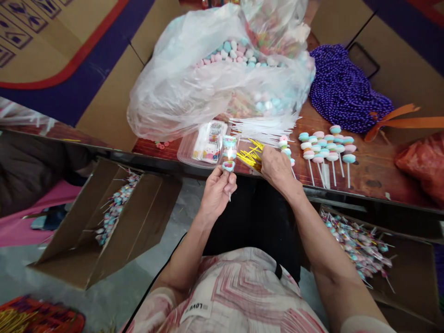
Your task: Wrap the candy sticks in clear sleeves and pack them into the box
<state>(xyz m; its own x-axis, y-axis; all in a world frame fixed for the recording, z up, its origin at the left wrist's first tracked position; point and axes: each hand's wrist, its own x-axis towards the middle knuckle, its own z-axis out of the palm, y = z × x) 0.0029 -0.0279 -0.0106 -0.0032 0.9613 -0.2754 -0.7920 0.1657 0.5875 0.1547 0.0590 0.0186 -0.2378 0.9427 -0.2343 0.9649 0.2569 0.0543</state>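
My left hand [218, 188] is closed round the stick of a marshmallow lollipop [229, 152], which stands upright in a clear printed wrapper. To its right, my right hand [277, 167] reaches to the gold twist ties [250, 155], fingers bent and pressed together at their edge; its fingertips are partly hidden, so what they pinch does not show. Behind my left hand is a clear plastic tray [185, 152] with a stack of printed wrappers [211, 141]. White sticks [267, 128] lie beyond the ties. Several unwrapped marshmallow lollipops [324, 150] lie to the right.
A large clear bag [173, 88] of pastel marshmallows fills the table's back. Purple cord [347, 88] is heaped at right. Cardboard boxes holding wrapped lollipops stand below the edge, one left [138, 222] and one right [412, 277]. A person's dark-clothed leg [31, 171] shows at far left.
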